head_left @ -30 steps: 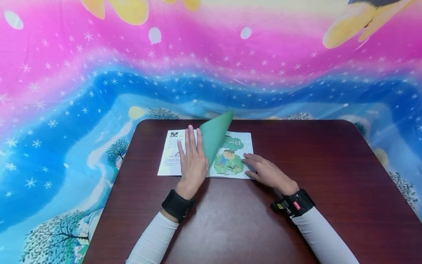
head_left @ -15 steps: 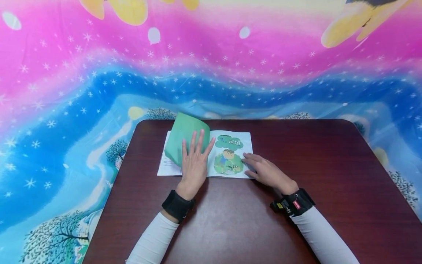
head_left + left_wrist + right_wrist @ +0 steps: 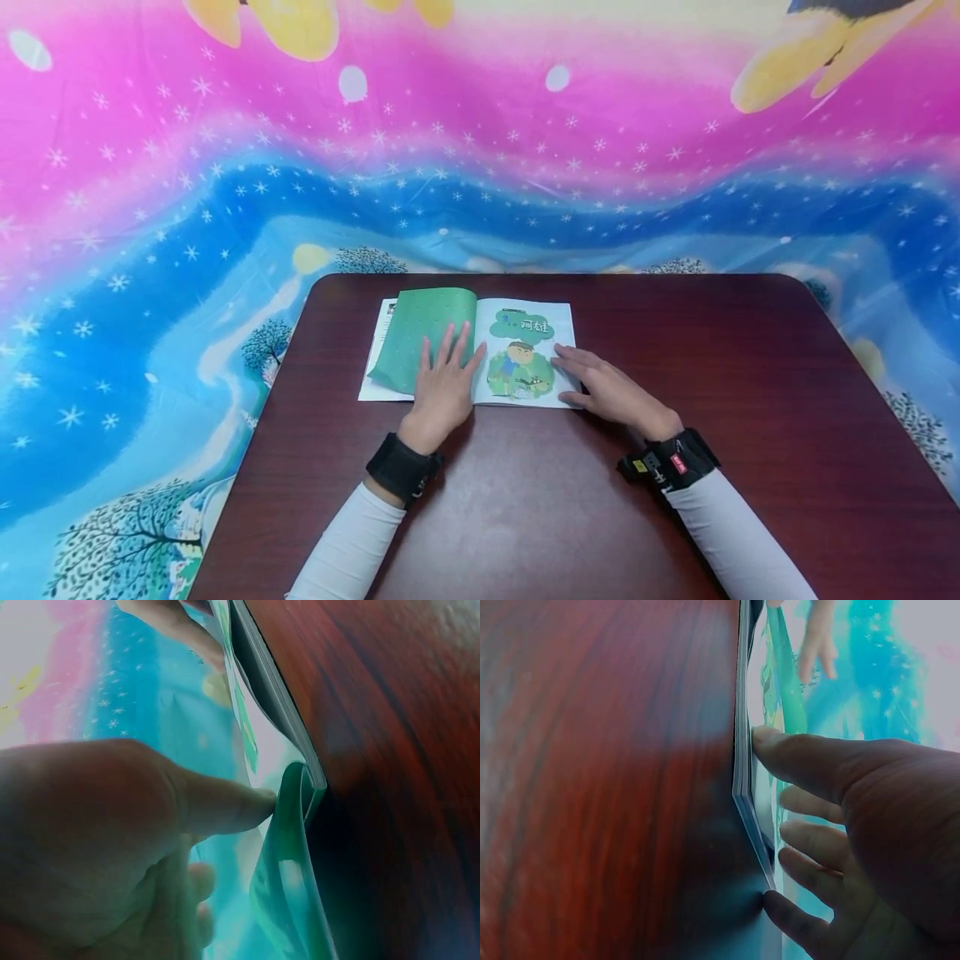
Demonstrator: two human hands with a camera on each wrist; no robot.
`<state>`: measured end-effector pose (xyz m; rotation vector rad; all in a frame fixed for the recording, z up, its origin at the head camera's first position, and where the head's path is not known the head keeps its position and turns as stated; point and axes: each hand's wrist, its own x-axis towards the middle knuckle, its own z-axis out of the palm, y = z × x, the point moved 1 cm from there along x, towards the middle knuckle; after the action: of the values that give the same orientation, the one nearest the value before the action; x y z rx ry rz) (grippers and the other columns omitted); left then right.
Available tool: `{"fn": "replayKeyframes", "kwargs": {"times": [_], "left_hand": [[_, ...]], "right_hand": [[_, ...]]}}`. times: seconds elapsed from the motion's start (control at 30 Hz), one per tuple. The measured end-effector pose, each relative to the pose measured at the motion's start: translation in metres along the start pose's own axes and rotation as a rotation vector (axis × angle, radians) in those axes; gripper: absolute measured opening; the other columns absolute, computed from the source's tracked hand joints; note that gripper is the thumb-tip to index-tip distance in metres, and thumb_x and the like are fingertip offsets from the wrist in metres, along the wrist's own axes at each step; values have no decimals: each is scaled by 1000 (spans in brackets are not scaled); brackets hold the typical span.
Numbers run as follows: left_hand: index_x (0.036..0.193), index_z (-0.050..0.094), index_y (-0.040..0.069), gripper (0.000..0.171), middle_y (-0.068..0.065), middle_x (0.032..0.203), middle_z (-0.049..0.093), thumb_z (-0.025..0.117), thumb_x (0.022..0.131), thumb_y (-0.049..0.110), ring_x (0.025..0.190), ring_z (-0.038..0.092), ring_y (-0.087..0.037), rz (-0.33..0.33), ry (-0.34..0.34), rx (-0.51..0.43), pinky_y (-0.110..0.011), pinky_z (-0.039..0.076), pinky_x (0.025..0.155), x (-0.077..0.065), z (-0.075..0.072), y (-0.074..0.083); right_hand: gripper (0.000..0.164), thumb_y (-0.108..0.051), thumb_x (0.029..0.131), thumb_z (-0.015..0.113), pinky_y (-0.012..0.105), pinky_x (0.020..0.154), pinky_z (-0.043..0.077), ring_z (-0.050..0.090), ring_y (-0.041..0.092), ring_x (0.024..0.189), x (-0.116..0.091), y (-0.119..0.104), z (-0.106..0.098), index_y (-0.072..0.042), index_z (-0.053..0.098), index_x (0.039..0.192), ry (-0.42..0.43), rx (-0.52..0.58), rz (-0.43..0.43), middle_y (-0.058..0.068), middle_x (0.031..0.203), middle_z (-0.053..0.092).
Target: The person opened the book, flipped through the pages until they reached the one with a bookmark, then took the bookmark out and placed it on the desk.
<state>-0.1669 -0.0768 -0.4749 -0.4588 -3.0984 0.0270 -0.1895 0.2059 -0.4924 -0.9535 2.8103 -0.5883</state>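
An open picture book [image 3: 525, 310] lies near the table's far edge. Its right page is white, with a cartoon figure on green. A green page [image 3: 435, 312] lies over most of the left side, its lower left corner lifted and a white page showing beneath. My left hand [image 3: 444, 392] is spread over the lower part of the green page, thumb near the fold. In the left wrist view that thumb touches the page by the curved spine. My right hand [image 3: 611, 387] rests on the book's right edge with fingers fairly straight; the right wrist view shows its thumb [image 3: 795, 754] on the page.
The dark reddish-brown wooden table [image 3: 720, 358] reaches well past the book on both sides and in front. Behind it hangs a colourful cloth [image 3: 480, 142] with snowflakes and trees. Each wrist carries a black band [image 3: 405, 469].
The green page has swung over from upright near the fold to the left and come down onto the left side. My left hand has shifted slightly with fingers spread; the right hand has stayed.
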Motion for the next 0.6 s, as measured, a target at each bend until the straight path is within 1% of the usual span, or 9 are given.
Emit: {"fn": "replayKeyframes", "kwargs": {"times": [0.1,0.17,0.2,0.3,0.43,0.5,0.6], "left_hand": [[156,24,26,69,-7,165,4,56,96,14,151,0,-30,19,-115,-38,-58,12,117,-2,1,2],[157,22,24,65,-8,165,5,51,99,20,151,1,-30,26,-164,-68,-58,15,117,-4,2,3],[157,22,23,63,-8,165,6,50,100,23,151,1,-30,27,-177,-83,-58,17,117,-5,2,3],[157,23,22,60,-11,164,7,45,103,37,151,4,-33,23,-196,-130,-58,20,116,-6,1,4],[157,21,21,71,-14,164,5,45,99,53,150,3,-34,14,-212,-188,-59,19,116,-7,1,5],[158,19,20,76,-14,164,4,48,97,57,150,3,-35,16,-214,-203,-59,19,115,-7,2,6],[158,19,20,81,-16,164,4,51,94,58,150,3,-36,24,-209,-216,-61,20,115,-7,2,6]], "right_hand": [[69,-37,93,66,48,110,37,28,23,146,0,2,0,-14,37,152,-9,19,13,5,159,31],[69,-38,94,65,48,110,37,28,22,146,0,3,0,-14,36,152,-14,29,14,5,159,30],[69,-39,94,64,48,110,37,28,23,146,0,4,0,-14,36,152,-15,32,12,5,159,30],[67,-38,94,64,49,110,37,29,24,146,0,5,0,-14,39,151,-9,35,0,5,159,31],[64,-38,93,65,49,109,38,30,24,145,1,6,1,-13,43,148,2,27,-6,6,157,34],[64,-39,93,66,48,109,38,32,24,144,1,6,2,-13,45,147,8,20,-10,6,156,36],[63,-38,92,67,49,108,39,34,25,143,1,6,3,-13,46,146,19,15,-13,7,155,38]]}}
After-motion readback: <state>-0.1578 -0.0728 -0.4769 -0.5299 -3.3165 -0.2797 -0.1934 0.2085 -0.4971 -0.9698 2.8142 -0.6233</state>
